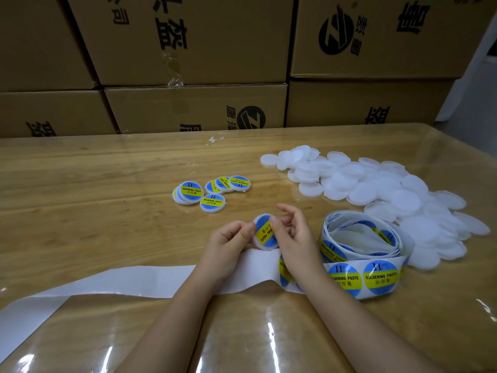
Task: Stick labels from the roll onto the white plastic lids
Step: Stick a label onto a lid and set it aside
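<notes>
- Pinching the lid between both hands, the person is holding it just above the counter, face tilted up toward the camera.
- The left hand is gripping the lid's left rim, fingers curled and thumb on the edge.
- The right hand is taking the right rim, thumb lying on the blue-and-yellow label, index finger lifting free above it.
- The label is already sitting on the lid, its yellow band running roughly away from the person rather than across.
- The step looks like pressing the label flat, and the right thumb is placed for that.
- Waiting beyond the hands and to their left are the finished lids, nearer the left hand, so the set-down probably belongs to that side.
- The label roll is lying just beside the right wrist, with the pile of blank lids beyond it, so the right hand is the nearer one for both.
- The empty backing strip is trailing off leftward under both forearms.
</notes>
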A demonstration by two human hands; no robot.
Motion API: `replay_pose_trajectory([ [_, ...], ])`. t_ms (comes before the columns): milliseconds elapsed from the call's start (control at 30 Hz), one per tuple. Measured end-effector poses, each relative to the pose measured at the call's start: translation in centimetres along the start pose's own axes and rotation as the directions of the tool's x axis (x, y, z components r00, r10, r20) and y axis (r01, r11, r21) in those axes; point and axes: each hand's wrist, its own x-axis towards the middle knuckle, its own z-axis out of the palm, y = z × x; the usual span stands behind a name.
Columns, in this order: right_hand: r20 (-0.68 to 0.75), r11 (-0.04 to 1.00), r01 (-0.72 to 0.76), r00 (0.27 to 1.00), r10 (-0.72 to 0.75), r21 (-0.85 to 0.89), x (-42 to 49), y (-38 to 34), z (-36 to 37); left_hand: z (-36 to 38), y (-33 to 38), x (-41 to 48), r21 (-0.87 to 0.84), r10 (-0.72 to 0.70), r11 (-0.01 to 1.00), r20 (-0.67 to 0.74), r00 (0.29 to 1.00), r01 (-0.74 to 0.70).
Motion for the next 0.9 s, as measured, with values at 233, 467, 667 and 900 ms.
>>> replay_pose_trajectory([
  [233, 0.021, 1.0, -0.008, 1.0, 0.008, 0.013, -0.02, 0.07, -0.06, -0.03, 0.12, 0.01, -0.027, -0.022, 0.999, 0.008, 1.0, 0.022],
  [467, 0.069, 0.999, 0.016, 0.997, -0.014, -0.031, -0.14, -0.1, 0.09, 0.16, 0.23, -0.12, -0.04, -0.01, 0.999, 0.074, 0.997, 0.013],
  [667, 0.133, 1.0, 0.0, 0.991, 0.001, -0.01, -0.3, -0.24, 0.13, 0.12, 0.09, -0.12, -0.061, 0.01, 0.998, 0.053, 0.999, -0.007],
  [900, 0.195, 0.999, -0.004, 0.981, -0.007, 0.053, -0.71, -0.37, 0.09, -0.22, -0.11, 0.05, -0.123, -0.004, 0.992, 0.013, 1.0, 0.005],
])
